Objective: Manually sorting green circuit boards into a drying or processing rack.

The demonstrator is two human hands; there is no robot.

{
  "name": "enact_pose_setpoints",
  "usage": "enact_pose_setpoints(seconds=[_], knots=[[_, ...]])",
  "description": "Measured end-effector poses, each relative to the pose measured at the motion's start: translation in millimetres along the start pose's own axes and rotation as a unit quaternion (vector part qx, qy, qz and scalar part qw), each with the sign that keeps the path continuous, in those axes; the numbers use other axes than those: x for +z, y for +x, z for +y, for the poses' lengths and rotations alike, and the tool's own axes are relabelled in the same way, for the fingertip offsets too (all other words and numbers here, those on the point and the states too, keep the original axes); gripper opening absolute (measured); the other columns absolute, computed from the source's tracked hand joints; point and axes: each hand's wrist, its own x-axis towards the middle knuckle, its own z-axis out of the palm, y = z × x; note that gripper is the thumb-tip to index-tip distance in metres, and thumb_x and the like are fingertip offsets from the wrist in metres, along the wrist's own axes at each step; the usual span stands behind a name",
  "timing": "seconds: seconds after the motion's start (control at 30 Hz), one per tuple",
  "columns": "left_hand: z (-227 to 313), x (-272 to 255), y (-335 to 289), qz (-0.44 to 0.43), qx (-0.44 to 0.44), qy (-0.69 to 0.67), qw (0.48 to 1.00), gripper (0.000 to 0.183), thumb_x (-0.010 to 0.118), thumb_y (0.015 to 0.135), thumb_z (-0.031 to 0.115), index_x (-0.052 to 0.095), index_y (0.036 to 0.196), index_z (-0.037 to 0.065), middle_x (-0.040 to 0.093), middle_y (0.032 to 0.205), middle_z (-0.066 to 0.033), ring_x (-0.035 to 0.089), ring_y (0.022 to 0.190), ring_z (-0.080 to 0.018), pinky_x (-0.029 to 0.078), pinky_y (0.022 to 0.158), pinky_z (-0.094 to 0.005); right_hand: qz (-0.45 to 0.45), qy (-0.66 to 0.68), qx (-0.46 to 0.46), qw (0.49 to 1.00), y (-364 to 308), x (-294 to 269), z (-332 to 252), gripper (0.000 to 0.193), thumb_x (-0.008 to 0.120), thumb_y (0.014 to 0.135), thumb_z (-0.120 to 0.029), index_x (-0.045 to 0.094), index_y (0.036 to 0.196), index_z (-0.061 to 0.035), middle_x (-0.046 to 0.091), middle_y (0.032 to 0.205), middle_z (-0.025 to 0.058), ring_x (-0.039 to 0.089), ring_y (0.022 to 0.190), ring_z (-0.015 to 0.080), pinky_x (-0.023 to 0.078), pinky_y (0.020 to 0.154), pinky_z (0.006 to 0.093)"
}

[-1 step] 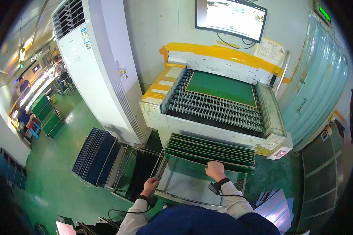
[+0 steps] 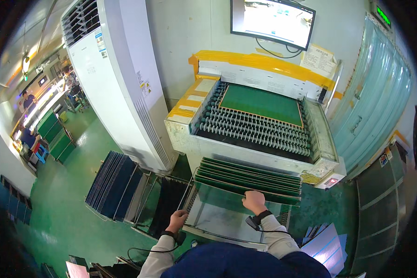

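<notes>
In front of me stands a wire rack [image 2: 222, 237] holding a row of upright green panels [image 2: 245, 172] on its far side. My right hand [image 2: 254, 202] is closed on the top edge of the nearest green panel [image 2: 216, 197], right of its middle. My left hand [image 2: 177, 221] grips the left side of the rack, fingers curled over its rail. Beyond the rack, another green panel [image 2: 264, 105] with a copper-coloured border lies flat on the rollers of a conveyor [image 2: 255, 127]. Both wrists wear dark bands with cables.
A rack of dark blue panels [image 2: 113, 185] stands on the floor at left, beside a tall white air conditioner [image 2: 120, 83]. Pale sheets [image 2: 326, 250] lean at lower right. A plastic strip curtain [image 2: 373, 88] hangs at right, and a monitor [image 2: 273, 21] above. Other people sit far left.
</notes>
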Motion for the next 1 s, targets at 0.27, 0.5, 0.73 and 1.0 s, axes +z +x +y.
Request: enact_pose_setpoints(seconds=[0.27,0.5,0.73,1.0], knots=[[-2,-6,3,-0.007,-0.005,0.076,0.997,0.027,0.069,0.080,0.020,0.071,0.101,0.004,0.071,0.094,-0.0089,0.066,0.086,-0.0169,0.052,0.077,-0.0305,0.002,-0.005,-0.011,1.000,6,0,0,0.025,0.069,0.076,-0.034,0.071,0.084,-0.0104,0.070,0.087,0.0128,0.066,0.087,0.0331,0.052,0.074,0.0458],[0,-5,-4,0.012,0.004,-0.020,1.000,0.028,0.070,0.080,0.019,0.070,0.102,0.001,0.071,0.091,-0.0091,0.067,0.080,-0.0173,0.053,0.074,-0.0306,0.009,0.010,-0.053,0.998,3,1,0,0.024,0.068,0.078,-0.032,0.069,0.081,-0.0089,0.069,0.085,0.0153,0.065,0.084,0.0357,0.051,0.071,0.0483],[16,-2,-8,0.016,-0.008,0.058,0.998,0.026,0.070,0.080,0.023,0.072,0.095,0.002,0.071,0.085,-0.0113,0.067,0.081,-0.0198,0.052,0.076,-0.0339,0.021,0.005,-0.085,0.996,-9,2,4,0.026,0.067,0.080,-0.033,0.066,0.081,-0.0073,0.067,0.081,0.0165,0.064,0.082,0.0376,0.050,0.070,0.0492],[7,1,3,-0.001,0.009,0.092,0.996,0.026,0.070,0.076,0.025,0.073,0.092,0.004,0.068,0.083,-0.0153,0.066,0.080,-0.0290,0.052,0.075,-0.0380,0.092,-0.022,-0.124,0.988,-48,-146,-27,0.028,0.071,0.076,-0.032,0.072,0.092,-0.0091,0.069,0.085,0.0177,0.065,0.082,0.0373,0.051,0.071,0.0474]])
